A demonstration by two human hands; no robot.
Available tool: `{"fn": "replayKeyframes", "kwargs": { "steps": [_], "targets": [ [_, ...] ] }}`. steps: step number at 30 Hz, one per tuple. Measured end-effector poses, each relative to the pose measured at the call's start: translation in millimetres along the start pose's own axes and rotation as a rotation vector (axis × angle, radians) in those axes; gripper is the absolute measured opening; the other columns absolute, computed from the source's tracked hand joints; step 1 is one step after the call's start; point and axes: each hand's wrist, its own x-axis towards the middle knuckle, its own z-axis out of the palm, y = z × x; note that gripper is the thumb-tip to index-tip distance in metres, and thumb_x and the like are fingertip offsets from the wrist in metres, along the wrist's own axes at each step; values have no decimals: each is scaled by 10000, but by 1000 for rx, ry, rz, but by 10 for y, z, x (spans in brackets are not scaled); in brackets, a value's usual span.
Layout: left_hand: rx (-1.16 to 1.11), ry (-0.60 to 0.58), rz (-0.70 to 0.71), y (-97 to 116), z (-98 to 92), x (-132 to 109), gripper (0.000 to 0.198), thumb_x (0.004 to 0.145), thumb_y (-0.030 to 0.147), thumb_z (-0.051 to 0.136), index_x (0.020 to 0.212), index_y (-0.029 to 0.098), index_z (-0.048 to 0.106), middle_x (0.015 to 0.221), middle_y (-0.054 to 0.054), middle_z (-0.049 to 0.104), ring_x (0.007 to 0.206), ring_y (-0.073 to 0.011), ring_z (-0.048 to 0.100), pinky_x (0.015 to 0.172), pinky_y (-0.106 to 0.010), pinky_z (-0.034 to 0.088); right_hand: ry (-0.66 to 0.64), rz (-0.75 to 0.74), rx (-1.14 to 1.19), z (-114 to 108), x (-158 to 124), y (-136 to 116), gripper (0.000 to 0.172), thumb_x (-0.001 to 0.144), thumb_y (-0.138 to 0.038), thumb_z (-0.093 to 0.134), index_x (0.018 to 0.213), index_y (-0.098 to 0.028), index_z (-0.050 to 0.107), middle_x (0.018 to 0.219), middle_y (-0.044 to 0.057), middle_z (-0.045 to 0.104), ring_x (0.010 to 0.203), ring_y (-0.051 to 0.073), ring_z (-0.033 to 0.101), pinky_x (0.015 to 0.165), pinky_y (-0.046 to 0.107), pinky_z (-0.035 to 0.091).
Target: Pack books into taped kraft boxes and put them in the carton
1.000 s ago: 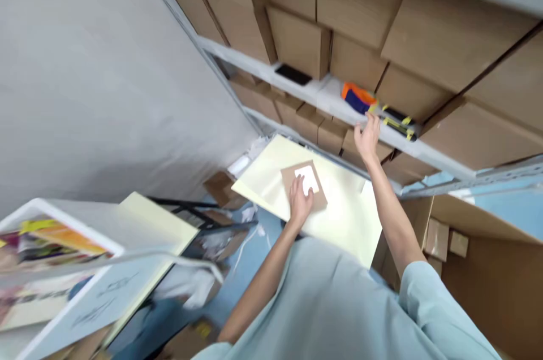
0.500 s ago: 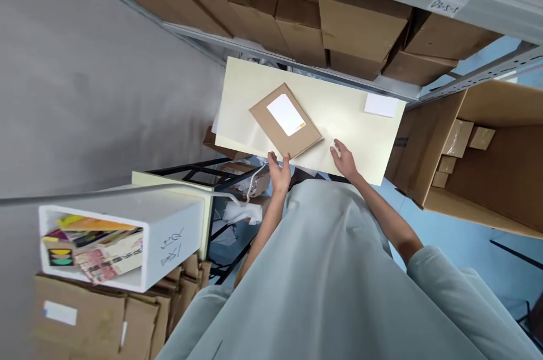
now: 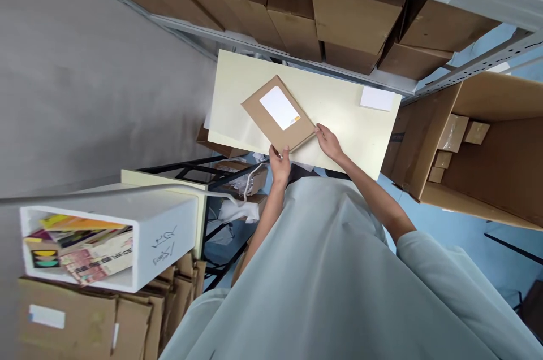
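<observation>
A flat brown cardboard box [image 3: 267,117] with a white label [image 3: 280,108] on its upper face lies turned at an angle on the pale cream table [image 3: 352,139]. My left hand [image 3: 280,164] grips its near corner, thumb on top and fingers partly hidden under the edge. At the right corner, my right hand [image 3: 328,141] has its fingers closed on the box's edge. A small stack of white paper [image 3: 376,99] lies at the table's far right.
Behind the table, a metal shelf [image 3: 382,78] holds several cartons. A large open carton [image 3: 462,202] with small boxes inside stands at right. To the left are a white foam box [image 3: 169,235] of printed packets, folded cardboard [image 3: 68,315] and a grey wall [image 3: 106,77].
My right hand has moved left from above the table and closed on the box's right corner. My left hand stays at the near corner. The view has shifted slightly.
</observation>
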Motion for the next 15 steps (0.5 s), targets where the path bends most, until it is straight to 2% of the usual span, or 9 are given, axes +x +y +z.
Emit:
{"fn": "replayKeyframes", "kwargs": {
  "steps": [4, 8, 12, 15],
  "targets": [
    [-46, 11, 10, 2, 30, -8, 661, 1038, 655, 615, 1468, 160, 523, 1522, -225, 645, 1446, -276, 632, 1252, -397, 481, 13, 1, 94, 5, 7, -6, 948, 1046, -869, 320, 1623, -159, 569, 1697, 133, 544, 1617, 307, 465, 1386, 462, 305],
    [-55, 21, 5, -10, 50, -17, 636, 1030, 639, 636, 1439, 160, 543, 1470, -214, 674, 1401, -276, 655, 1229, -395, 495, -5, 10, 142, 13, 29, -59, 1010, 1001, -921, 347, 1667, -181, 518, 1736, 103, 495, 1663, 316, 386, 1414, 492, 232],
    [-76, 5, 20, -23, 50, -25, 630, 1025, 646, 640, 1414, 157, 558, 1442, -214, 690, 1367, -276, 675, 1222, -398, 500, -46, 66, 196, 52, 75, -130, 1098, 970, -930, 429, 1749, -159, 354, 1822, 97, 334, 1721, 305, 251, 1433, 483, 131],
    [-90, 0, 9, -16, 48, -31, 636, 1031, 634, 642, 1437, 152, 554, 1458, -220, 685, 1369, -280, 677, 1221, -406, 501, 13, 91, 182, 55, 16, -151, 1164, 965, -917, 466, 1784, -131, 209, 1863, 109, 186, 1747, 289, 144, 1434, 487, 62]
  ]
}}
